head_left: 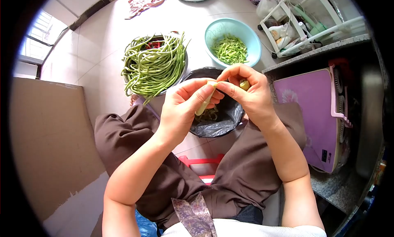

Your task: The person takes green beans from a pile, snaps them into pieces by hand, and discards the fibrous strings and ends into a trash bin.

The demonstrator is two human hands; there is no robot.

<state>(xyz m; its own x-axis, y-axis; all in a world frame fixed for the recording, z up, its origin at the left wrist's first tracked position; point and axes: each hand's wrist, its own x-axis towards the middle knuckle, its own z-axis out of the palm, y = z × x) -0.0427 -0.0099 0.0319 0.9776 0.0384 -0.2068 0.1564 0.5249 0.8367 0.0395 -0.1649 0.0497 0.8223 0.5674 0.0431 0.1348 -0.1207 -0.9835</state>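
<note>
Your left hand (180, 109) is pinching a long bean (204, 106) between thumb and fingers, and your right hand (250, 91) is nipping its upper end at the fingertips, with a short cut piece (244, 85) tucked against the palm. Both hands are working directly above the black-lined bin (223, 124), which is catching the trimmings. Beyond the bin, to its left, the metal basin (184, 68) is holding the uncut long beans (154, 64); beyond it to the right, the turquoise bowl (236, 27) is holding the snapped pieces (230, 50). My judgement: you are snapping cleanly only if both pinches are sitting close together at the break point, so keep the grips tight and keep the bean over the bin.
</note>
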